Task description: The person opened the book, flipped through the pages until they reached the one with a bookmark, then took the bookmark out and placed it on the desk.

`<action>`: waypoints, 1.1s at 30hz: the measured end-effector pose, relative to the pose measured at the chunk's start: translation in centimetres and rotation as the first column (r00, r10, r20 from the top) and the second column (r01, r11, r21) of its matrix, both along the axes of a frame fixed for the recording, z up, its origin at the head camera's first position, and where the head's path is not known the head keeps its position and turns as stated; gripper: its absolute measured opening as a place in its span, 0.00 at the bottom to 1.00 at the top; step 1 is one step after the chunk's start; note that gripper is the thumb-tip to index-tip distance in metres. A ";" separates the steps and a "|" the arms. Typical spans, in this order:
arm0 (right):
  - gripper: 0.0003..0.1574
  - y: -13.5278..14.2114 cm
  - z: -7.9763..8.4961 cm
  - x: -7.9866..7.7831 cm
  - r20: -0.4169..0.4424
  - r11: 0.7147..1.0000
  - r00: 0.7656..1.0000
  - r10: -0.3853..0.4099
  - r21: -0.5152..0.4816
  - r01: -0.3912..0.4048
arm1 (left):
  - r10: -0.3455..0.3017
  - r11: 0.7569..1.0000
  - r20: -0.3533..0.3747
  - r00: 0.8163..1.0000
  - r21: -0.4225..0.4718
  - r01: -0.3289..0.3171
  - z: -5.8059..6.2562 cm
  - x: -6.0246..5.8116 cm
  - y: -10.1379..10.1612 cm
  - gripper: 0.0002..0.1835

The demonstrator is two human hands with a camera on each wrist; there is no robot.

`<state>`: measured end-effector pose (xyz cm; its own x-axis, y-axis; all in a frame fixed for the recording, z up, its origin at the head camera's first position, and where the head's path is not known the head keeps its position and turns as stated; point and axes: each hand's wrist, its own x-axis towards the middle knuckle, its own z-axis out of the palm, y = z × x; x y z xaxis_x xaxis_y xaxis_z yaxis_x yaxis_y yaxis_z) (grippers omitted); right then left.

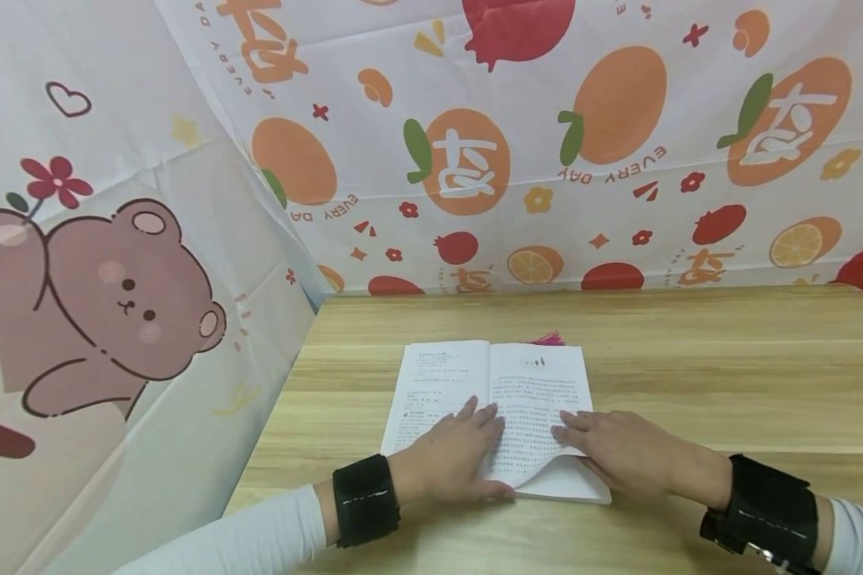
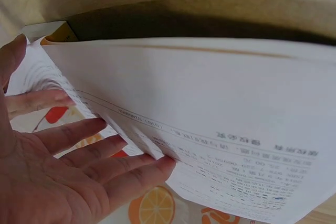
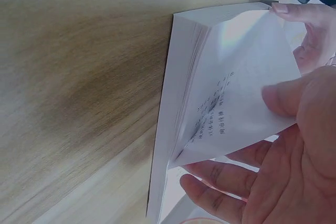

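Observation:
An open book (image 1: 439, 367) with printed pages lies on the wooden table. Across its inner fold rests my left hand (image 1: 449, 455), fingers spread and fairly straight, with the thumb at the lower edge. The left wrist view shows those fingertips touching the left page (image 2: 231, 114). At the book's right side, my right hand (image 1: 633, 451) pinches a page (image 1: 535, 431) whose lower corner is raised and curved. In the right wrist view the thumb is on the underside of that page (image 3: 252, 56), with the fingers on its other face. More pages lie stacked beneath.
A pink tassel (image 1: 550, 339) sticks out past the book's top edge. The wooden tabletop (image 1: 726, 367) extends to the right. Behind it hangs a fruit-print cloth (image 1: 539, 160), and a bear-print cloth (image 1: 137, 295) hangs at the left. Black bands (image 1: 365, 501) circle both wrists.

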<state>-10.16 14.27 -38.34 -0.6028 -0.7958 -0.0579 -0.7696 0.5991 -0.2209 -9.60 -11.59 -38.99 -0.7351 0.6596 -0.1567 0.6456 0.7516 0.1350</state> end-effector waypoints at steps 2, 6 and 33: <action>0.24 0.0 0.0 0.0 -0.007 1.000 1.000 -0.001 -0.004 0.001 | 0.006 1.000 0.001 1.000 0.004 -0.006 0.0 0.0 0.0 0.49; 0.24 -0.1 0.1 0.1 -0.011 1.000 1.000 -0.009 -0.006 0.009 | 0.012 1.000 -0.009 1.000 -0.001 -0.012 0.0 0.2 -0.1 0.46; 0.47 0.0 -0.3 1.9 0.019 0.999 0.999 -0.028 0.022 0.027 | -0.222 0.953 -0.498 0.838 -0.293 0.078 2.1 0.9 -1.9 0.54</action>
<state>-8.30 14.29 -38.65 -0.6230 -0.7774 -0.0870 -0.7485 0.6248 -0.2223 -8.65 -13.46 -36.89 -0.6493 0.7592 0.0450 0.6726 0.6008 -0.4321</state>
